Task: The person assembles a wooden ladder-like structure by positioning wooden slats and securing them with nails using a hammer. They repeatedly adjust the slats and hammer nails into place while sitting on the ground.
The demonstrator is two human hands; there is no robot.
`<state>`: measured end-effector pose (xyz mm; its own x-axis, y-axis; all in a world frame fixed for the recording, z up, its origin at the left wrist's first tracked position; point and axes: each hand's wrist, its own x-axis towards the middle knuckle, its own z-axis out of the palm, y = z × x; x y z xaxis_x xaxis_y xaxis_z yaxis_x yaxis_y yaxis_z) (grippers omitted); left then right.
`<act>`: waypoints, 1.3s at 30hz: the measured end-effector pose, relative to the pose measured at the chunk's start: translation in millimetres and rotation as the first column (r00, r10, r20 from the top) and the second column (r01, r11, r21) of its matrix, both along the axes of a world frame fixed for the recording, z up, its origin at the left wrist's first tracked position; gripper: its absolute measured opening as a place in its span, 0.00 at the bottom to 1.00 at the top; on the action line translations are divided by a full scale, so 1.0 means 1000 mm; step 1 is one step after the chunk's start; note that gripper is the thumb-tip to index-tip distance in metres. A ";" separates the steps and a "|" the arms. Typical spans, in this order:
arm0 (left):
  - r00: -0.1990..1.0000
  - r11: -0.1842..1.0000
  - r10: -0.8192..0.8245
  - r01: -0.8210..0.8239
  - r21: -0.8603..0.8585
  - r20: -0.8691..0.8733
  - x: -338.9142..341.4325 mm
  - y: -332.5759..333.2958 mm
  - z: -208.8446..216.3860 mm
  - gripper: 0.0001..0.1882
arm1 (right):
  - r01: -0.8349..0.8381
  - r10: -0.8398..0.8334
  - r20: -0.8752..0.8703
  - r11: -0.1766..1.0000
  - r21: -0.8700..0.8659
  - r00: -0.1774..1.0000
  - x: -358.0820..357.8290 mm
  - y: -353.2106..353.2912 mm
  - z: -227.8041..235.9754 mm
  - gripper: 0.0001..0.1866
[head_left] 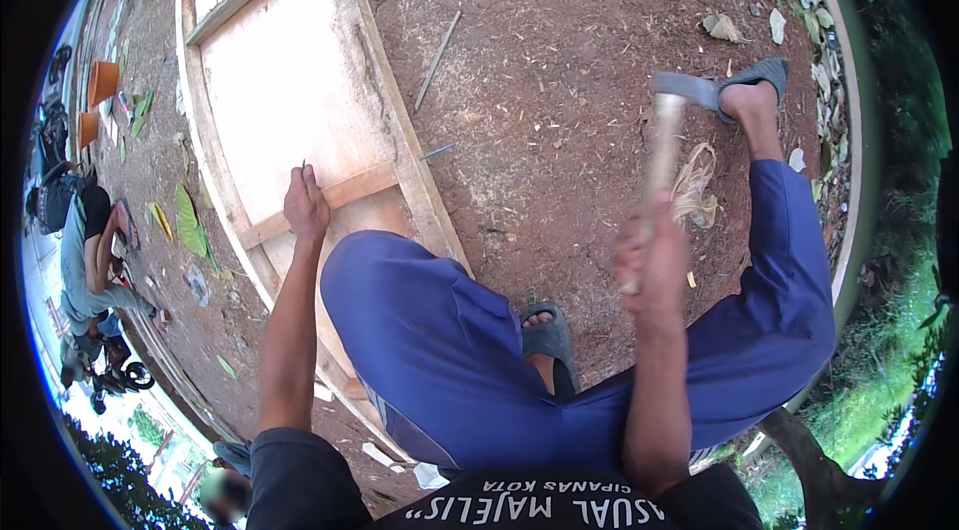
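Observation:
A hammer (pixel 664 145) with a pale wooden handle and a dark metal head is raised over the soil on the right. My right hand (pixel 653 255) is wrapped round its handle, both blurred by motion. On the left lies a long panel of pale plywood (pixel 285 80) framed with rough wooden battens. My left hand (pixel 308 202) is closed in a pinch at the crosspiece (pixel 362 186) of this frame. A thin nail (pixel 304 163) seems to poke up from its fingertips, though most of it is hidden.
A thin stick (pixel 438 60) and a bluish rod (pixel 438 151) lie beside the panel. Near my right foot is a crumpled clear plastic bag (pixel 694 188). My bent legs frame the soil between. At the far left, another person (pixel 90 250) sits near orange pots (pixel 102 83).

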<state>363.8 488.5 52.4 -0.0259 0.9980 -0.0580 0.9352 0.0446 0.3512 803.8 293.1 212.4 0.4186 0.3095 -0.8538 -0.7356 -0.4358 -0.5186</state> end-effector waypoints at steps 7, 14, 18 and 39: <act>1.000 1.000 -0.001 0.001 -0.002 -0.014 0.001 0.000 -0.001 0.21 | 0.455 -0.494 0.016 0.812 0.365 0.869 0.016 -0.015 -0.044 0.24; 0.999 0.999 0.045 -0.045 0.018 -0.006 -0.001 0.000 -0.002 0.20 | 0.355 -0.377 0.062 0.907 0.226 0.924 0.058 -0.036 -0.043 0.19; 1.000 0.999 0.010 -0.009 0.034 -0.026 0.000 0.000 -0.004 0.20 | 0.569 -0.657 0.319 0.752 0.331 0.683 0.036 0.002 -0.044 0.23; 1.000 0.999 -0.003 0.004 0.047 -0.025 -0.011 -0.006 -0.006 0.21 | 0.015 -0.018 -0.076 0.999 -0.032 0.997 -0.010 -0.018 -0.047 0.19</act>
